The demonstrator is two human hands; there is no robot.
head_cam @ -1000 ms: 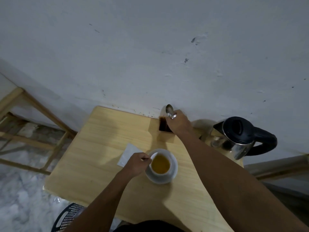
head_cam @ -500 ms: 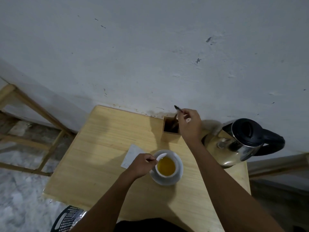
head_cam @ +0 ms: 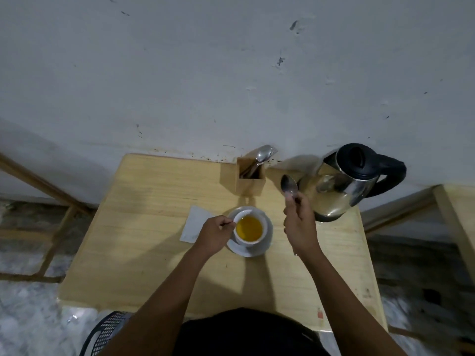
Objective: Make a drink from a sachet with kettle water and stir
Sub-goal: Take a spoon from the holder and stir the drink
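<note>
Showing the moment before stirring: the cup, filled with amber liquid, is seated on a white saucer near the middle of the bench, slightly toward its far edge. The left hand is closed on the cup's near-left rim or handle, which one cannot be told; the hold is judged to steady the cup against the coming stir. The right hand is closed around the handle of a spoon, which is carried bowl-upward above the bench between the cup and the kettle; the bowl is not yet in the liquid. The spoon is judged to need turning bowl-down before it can be dipped.

A wooden cutlery holder is set at the far edge of the bench against the wall, with further spoons left standing in it, within reach yet clear of the working area. The kettle is parked at the far right corner, lid shut and handle turned outward to the right, well apart from the cup; pouring is therefore judged complete. A pale flat sachet is laid just left of the saucer, partly covered by the left hand, apparently set aside once emptied.
</note>
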